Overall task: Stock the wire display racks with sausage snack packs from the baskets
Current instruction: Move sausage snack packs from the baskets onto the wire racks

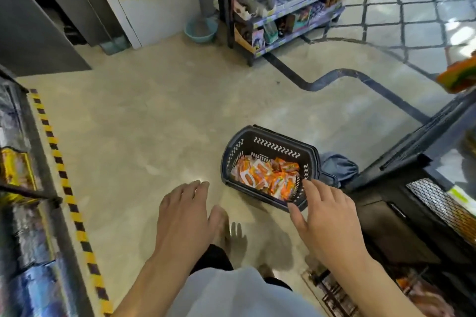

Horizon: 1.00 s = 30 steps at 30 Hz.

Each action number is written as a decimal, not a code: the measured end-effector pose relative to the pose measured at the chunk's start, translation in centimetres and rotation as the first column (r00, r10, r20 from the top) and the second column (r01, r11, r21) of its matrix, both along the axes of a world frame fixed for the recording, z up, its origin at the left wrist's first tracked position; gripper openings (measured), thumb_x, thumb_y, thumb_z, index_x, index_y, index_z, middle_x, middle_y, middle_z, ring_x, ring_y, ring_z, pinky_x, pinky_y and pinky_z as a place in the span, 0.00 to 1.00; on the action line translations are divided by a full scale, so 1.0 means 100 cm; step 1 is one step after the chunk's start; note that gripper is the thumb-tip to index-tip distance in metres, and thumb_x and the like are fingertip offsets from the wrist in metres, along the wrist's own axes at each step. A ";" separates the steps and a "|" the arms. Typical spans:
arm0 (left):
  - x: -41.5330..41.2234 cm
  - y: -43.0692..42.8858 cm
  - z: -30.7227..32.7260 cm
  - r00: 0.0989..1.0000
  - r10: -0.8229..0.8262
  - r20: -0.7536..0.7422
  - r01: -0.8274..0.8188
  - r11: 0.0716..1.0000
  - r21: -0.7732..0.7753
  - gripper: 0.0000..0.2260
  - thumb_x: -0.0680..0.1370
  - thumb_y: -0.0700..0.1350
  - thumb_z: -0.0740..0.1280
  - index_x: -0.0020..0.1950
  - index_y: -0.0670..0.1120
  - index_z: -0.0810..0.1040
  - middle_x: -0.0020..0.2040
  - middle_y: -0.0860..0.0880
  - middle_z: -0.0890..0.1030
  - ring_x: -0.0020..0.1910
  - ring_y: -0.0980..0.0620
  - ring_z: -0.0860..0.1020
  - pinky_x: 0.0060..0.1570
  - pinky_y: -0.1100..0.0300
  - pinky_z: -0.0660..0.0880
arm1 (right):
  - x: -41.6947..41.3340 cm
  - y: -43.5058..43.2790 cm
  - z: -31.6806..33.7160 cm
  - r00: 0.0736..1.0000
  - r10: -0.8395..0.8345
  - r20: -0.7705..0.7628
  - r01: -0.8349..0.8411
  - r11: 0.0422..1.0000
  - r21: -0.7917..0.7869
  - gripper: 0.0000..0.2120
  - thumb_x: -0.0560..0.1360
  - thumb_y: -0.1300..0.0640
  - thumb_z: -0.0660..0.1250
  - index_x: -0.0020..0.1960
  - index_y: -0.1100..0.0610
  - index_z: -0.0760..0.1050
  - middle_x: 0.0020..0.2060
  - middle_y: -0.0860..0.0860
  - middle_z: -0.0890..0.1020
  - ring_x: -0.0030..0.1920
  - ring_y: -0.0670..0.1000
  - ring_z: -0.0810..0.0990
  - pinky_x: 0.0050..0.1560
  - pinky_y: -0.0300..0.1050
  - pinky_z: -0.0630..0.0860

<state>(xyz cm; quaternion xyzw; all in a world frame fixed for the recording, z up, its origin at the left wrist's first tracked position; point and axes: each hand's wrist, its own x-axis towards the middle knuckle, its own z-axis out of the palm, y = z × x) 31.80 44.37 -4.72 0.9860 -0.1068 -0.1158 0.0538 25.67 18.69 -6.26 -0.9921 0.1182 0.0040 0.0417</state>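
1. The right hand has its fingers spread and straight, holding nothing, tips over the basket's near corner; contact cannot be told.
2. The left hand is flat, fingers loosely together, over the floor.
3. The sausage snack packs lie heaped in the dark basket, down on the beige floor.
4. Hazard tape runs along the left; a black mesh rack stands right, a stocked shelf unit behind.

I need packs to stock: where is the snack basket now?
Head view: the dark basket sits on the floor right of centre, just ahead of the right hand, with the black mesh rack to its right.
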 end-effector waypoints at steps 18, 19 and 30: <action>0.291 -0.079 -0.119 0.926 -0.288 -0.243 0.299 0.954 0.008 0.25 0.81 0.57 0.63 0.76 0.49 0.71 0.74 0.50 0.75 0.73 0.47 0.71 0.71 0.50 0.67 | 0.205 -0.013 -0.105 0.872 -0.327 -0.366 0.385 0.918 0.097 0.30 0.79 0.38 0.64 0.75 0.54 0.72 0.70 0.52 0.78 0.69 0.56 0.77 0.69 0.57 0.72; 0.296 -0.085 -0.137 0.918 -0.292 -0.267 0.306 0.952 0.011 0.25 0.81 0.57 0.63 0.76 0.49 0.70 0.74 0.50 0.74 0.73 0.48 0.70 0.71 0.50 0.66 | 0.214 -0.020 -0.122 0.861 -0.322 -0.393 0.387 0.917 0.097 0.31 0.80 0.36 0.61 0.78 0.52 0.69 0.73 0.51 0.75 0.72 0.55 0.74 0.72 0.55 0.70; 0.333 -0.173 -0.427 0.862 -0.330 -0.385 0.352 0.936 -0.015 0.29 0.80 0.63 0.64 0.78 0.52 0.66 0.74 0.53 0.72 0.73 0.50 0.68 0.72 0.51 0.69 | 0.251 -0.098 -0.406 0.795 -0.295 -0.530 0.422 0.897 0.133 0.35 0.78 0.35 0.58 0.78 0.55 0.68 0.71 0.54 0.76 0.69 0.58 0.75 0.67 0.58 0.74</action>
